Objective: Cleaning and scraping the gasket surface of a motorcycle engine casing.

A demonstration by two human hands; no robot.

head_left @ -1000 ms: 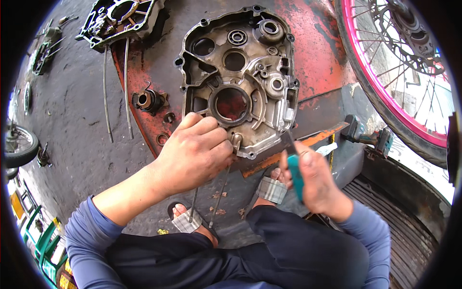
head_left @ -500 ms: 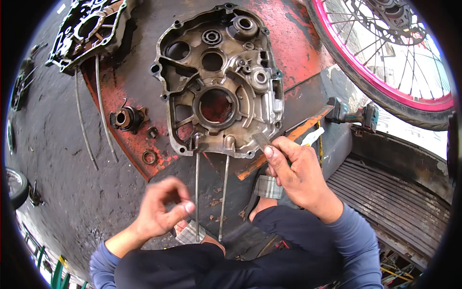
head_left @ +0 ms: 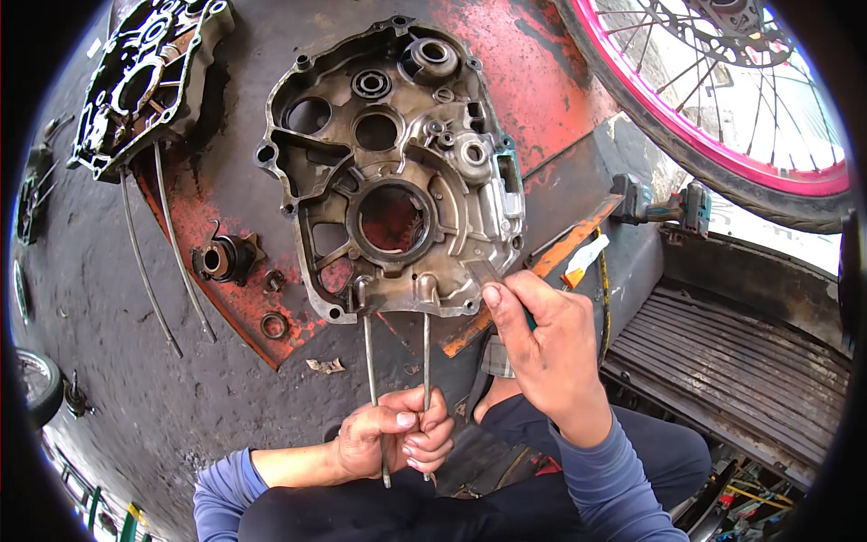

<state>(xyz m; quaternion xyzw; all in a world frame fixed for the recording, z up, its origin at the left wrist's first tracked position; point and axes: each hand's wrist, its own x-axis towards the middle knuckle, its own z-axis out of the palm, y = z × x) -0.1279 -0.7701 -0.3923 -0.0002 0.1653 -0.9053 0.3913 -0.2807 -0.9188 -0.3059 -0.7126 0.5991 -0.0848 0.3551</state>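
The casing (head_left: 456,212) is lying lengthwise before the person. The left hand (head_left: 397,435) is gripping two rods (head_left: 370,361), the right hand (head_left: 549,348) pinching a blade (head_left: 482,272) pointing up-left.

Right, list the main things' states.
Near casing, open side up
Left hand, closed on two rods
Right hand, gripping a scraper
Scraper, blade over near casing's lower corner
Far casing, open side up
Power tool, lying unheld
Pink-rimmed wheel, tyre fitted

Left hand (head_left: 399,421) curled low, right hand (head_left: 553,348) higher, gripping between thumb and fingers
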